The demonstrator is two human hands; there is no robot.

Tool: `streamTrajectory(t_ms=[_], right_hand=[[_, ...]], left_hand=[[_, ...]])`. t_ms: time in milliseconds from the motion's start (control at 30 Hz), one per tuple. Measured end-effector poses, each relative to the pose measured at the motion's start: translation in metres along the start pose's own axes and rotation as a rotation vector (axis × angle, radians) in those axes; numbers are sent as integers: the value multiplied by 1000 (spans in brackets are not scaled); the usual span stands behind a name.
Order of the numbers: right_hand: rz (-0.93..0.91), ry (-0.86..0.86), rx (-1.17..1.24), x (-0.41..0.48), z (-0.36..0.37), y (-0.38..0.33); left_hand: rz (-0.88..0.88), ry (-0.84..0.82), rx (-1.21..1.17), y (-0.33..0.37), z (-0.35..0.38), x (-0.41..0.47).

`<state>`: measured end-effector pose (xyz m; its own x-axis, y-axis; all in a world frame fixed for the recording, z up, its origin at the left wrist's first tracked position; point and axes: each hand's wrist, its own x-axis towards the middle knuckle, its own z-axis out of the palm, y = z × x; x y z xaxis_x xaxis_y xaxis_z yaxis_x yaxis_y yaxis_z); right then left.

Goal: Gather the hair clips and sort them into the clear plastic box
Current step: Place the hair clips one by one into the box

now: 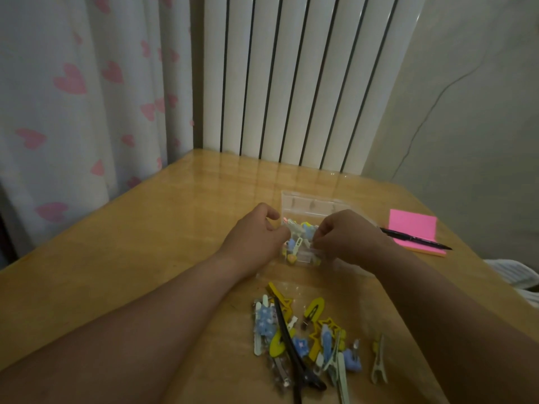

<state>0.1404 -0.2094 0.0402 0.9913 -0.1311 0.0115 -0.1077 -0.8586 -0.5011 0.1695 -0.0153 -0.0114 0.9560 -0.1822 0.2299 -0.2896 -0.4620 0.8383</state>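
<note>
hair clips [306,336] — yellow, blue, black — heaped near clear plastic box [309,204].

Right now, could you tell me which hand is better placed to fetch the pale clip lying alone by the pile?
Probably the right hand. The lone clip lies on the right of the pile, just under the right forearm. The left hand would have to cross over the pile. Both hands are busy at the clear box.

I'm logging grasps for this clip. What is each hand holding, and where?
Both hands are at the clear plastic box: the left hand at its left edge, the right hand pinching at its right side. Whether either pinches a clip cannot be told.
</note>
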Motion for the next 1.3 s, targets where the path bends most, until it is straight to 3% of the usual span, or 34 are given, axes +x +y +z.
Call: streamTrajectory(t_ms=[367, 633, 733, 900, 1100, 1300], right_hand=[[-94, 6, 107, -9, -3, 1], [-292, 223, 202, -46, -26, 5], [-369, 137, 232, -62, -27, 6], [-436, -44, 64, -77, -9, -1], [-490, -78, -235, -84, 22, -17], [-545, -123, -195, -84, 28, -23]], left_hand=[[8, -4, 12, 2, -1, -1], [1, 3, 4, 4, 0, -1], [-8, 7, 1, 4, 0, -2], [-8, 17, 23, 6, -1, -3], [-25, 15, 15, 7, 0, -2], [-27, 24, 7, 5, 1, 1]])
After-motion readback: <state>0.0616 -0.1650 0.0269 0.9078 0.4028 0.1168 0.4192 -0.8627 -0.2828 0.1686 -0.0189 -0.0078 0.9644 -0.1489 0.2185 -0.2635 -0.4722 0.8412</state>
